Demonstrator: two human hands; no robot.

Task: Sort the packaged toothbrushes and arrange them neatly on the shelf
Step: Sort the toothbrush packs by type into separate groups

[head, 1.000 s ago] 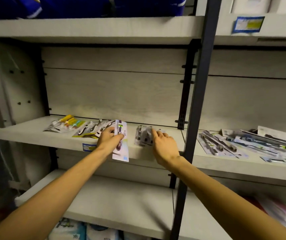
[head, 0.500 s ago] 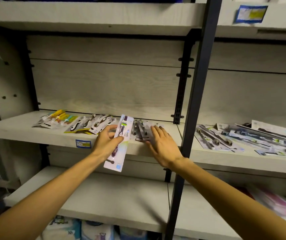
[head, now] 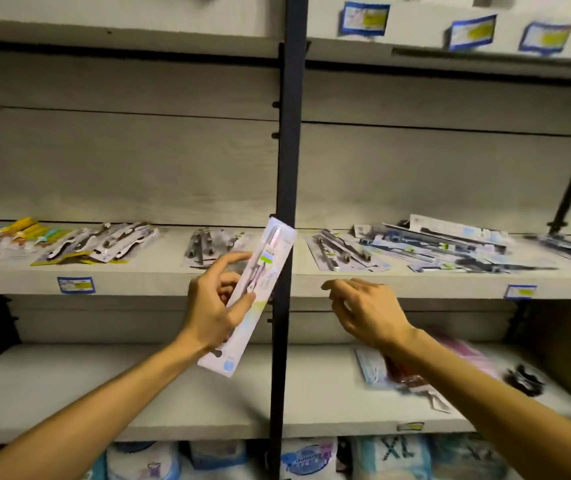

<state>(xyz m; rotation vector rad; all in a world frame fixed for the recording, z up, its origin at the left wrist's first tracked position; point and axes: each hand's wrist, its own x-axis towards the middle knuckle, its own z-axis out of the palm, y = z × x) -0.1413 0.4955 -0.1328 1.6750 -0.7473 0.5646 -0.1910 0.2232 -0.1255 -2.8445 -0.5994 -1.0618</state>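
Note:
My left hand (head: 213,306) grips a long white toothbrush pack (head: 258,289), held tilted in front of the dark shelf post (head: 287,168). My right hand (head: 363,311) hovers with loosely curled fingers, holding nothing, just below the middle shelf's front edge (head: 415,289). On that shelf lie a colourful pack group (head: 17,233) at far left, dark toothbrush packs (head: 104,242), a small grey pile (head: 209,245), and a large spread of packs (head: 433,247) right of the post.
The lower shelf (head: 138,393) carries blue and pink packets (head: 398,370) on its right side. Soft wrapped bundles (head: 391,455) sit at the bottom. Price labels (head: 76,285) mark the shelf edges. An upper shelf (head: 121,29) overhangs.
My left hand lifted the white pack off the shelf edge and carried it right, up to the post. My right hand left the grey pile and moved right. The view swung right.

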